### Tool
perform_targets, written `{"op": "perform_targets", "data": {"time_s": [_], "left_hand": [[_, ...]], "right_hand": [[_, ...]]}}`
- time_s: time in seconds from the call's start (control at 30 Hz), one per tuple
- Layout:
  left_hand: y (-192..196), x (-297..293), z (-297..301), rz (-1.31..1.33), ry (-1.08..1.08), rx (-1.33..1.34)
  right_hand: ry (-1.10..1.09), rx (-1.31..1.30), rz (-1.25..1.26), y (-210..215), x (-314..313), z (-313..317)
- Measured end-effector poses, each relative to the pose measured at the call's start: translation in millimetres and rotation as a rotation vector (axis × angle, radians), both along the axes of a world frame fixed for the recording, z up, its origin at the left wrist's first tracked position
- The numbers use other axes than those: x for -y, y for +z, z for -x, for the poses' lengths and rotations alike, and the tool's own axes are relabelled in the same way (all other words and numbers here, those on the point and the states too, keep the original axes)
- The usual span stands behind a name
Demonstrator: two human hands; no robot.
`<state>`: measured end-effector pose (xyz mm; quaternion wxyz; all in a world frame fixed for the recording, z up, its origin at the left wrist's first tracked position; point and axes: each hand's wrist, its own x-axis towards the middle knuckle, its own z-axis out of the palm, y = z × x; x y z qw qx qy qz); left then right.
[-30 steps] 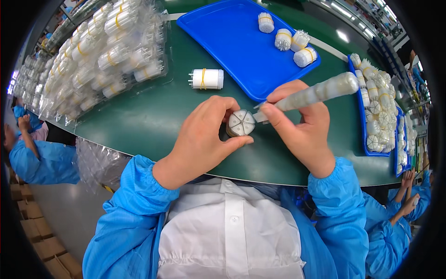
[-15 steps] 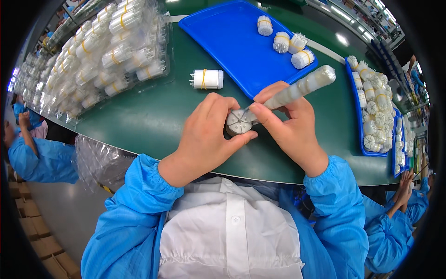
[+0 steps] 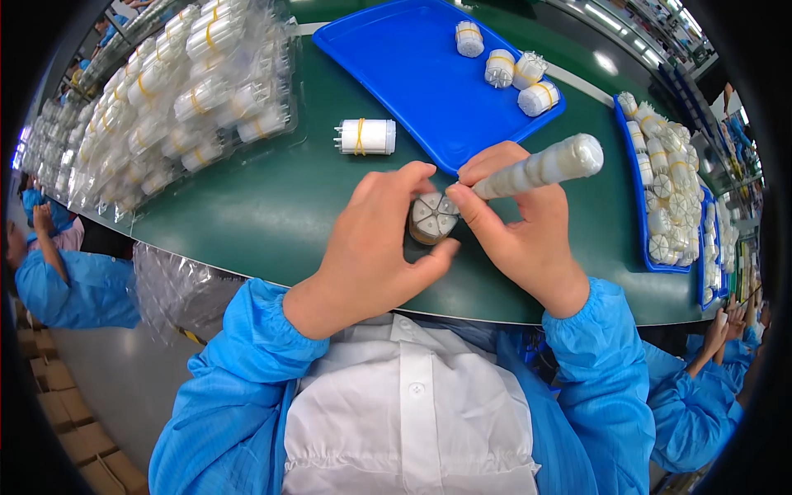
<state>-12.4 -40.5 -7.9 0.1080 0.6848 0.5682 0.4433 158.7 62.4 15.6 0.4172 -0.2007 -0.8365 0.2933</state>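
Curving loosely around a short, round off-white bundle with a six-wedge end [image 3: 433, 219], the left hand [image 3: 363, 235] keeps its fingers in a narrow arch; whether they press on the piece, I cannot tell. The bundle sits on the dark green counter [image 3: 247, 214], wedge face up, between the two hands. The right hand [image 3: 528, 239] pinches a long, whitish, wrapped-handled tool [image 3: 549, 165] between thumb and fingers, its lower end at or just beside the bundle's rim. This piece looks midway through handling: no yellow band shows on it.

Just beyond the left hand, a white cylinder with metal prongs and a yellow band [image 3: 367, 137] lies on its side, apart from the tools and hands. Farther off, a shallow blue plastic tray [image 3: 412, 58] carries four shorter banded white bundles [image 3: 538, 98], perhaps completed ones. To the right, a second blue tray [image 3: 637, 194] is heaped with similar bundles; to the left rise stacked clear plastic packs of banded white cylinders [image 3: 206, 33], possibly the stock left to work through.
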Motion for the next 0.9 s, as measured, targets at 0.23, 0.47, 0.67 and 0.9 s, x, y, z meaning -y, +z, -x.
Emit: {"op": "perform_targets", "data": {"time_s": [0.23,0.47,0.67,0.9], "left_hand": [[-4.8,-0.5,-0.8,0.019,-0.009,0.034],[-7.7,-0.1,0.3,-0.013,-0.073,0.097],[-1.1,-3.7,-3.5,0.064,0.042,-0.126],[-5.6,-1.1,-0.2,0.013,-0.106,0.108]], "right_hand": [[0.000,-0.219,0.320,4.3,-1.6,-3.8],[-0.023,-0.041,0.130,3.0,-0.7,-4.2],[-0.018,-0.063,0.103,-1.1,0.8,-2.7],[-0.003,-0.149,0.149,-1.6,-5.1,-5.3]]}}
